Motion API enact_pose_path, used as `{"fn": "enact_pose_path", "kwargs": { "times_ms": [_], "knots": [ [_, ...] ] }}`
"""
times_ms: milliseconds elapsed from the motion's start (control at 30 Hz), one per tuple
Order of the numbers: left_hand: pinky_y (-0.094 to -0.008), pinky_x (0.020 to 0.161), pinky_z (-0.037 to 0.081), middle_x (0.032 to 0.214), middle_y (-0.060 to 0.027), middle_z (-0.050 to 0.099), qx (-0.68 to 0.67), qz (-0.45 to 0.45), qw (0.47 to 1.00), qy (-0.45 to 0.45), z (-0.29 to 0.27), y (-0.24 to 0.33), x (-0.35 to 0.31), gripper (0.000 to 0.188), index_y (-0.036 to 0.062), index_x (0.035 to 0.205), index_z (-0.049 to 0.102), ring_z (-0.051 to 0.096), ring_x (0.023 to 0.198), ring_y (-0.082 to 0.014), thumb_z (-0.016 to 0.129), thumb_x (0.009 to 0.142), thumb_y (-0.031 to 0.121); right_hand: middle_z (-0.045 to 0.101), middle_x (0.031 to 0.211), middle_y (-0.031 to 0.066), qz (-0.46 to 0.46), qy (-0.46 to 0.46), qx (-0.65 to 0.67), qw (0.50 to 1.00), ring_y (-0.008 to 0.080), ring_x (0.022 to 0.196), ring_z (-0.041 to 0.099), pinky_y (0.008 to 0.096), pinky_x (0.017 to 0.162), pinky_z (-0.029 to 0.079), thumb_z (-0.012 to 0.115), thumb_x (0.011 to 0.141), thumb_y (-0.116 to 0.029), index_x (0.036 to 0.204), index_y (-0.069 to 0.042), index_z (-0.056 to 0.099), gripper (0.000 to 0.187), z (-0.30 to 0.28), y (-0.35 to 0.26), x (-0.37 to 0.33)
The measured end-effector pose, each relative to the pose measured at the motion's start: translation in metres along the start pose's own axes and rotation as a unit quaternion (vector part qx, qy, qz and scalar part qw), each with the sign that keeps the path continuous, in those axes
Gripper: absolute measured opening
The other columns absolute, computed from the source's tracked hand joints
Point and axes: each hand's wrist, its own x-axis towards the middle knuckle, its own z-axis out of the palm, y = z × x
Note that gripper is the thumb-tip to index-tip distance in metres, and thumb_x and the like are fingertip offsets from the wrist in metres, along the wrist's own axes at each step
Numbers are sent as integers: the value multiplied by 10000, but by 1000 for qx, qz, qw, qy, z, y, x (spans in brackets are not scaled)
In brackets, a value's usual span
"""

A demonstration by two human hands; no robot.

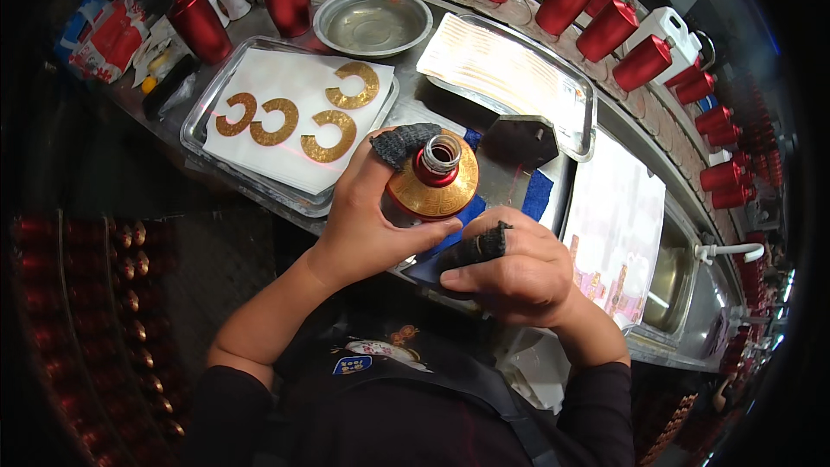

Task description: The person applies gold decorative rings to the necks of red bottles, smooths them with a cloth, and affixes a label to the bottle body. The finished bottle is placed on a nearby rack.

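My left hand [353, 220] is wrapped round a red bottle [439, 178], its open threaded neck tilted up toward me. A patterned gold ring-shaped label [456, 193] covers the bottle's shoulder. Just right of the bottle, my right hand [532, 272] is closed with curled fingers; whatever it may hold is hidden. Dark knitted finger sleeves show on both hands. To the left, a metal tray [192, 125] carries white paper with several gold C-shaped labels [328, 137]. A dark angled block [521, 140] stands beyond the bottle, beside blue pads [537, 195].
A metal bowl of liquid [372, 22] sits at the back. Another tray [581, 112] holds bright printed sheets; more sheets [616, 225] lie by a sink with a white faucet [735, 252]. Red bottles [566, 0] line a curving conveyor. More bottles fill racks at lower left.
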Motion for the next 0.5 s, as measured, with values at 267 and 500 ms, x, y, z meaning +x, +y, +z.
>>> {"fn": "enact_pose_path", "kwargs": {
  "times_ms": [267,500],
  "knots": [
    [-332,1029,448,1264,-75,589,-177,-92,973,-119,-19,-6,12,794,71,1342,539,569,1188,-181,912,642,112,575,737,1,486,278,263,786,75,656,546,184,592,419,659,875,-241,865,-33,610,214,-13,24,-3],
    [-387,1066,444,1419,-158,526,-264,-192,939,-107,-20,5,17,724,-1,1388,472,552,1267,-247,743,754,219,578,765,-28,471,194,386,770,26,508,459,197,427,317,686,899,-194,947,-80,600,150,9,48,-17]
  ]
}}
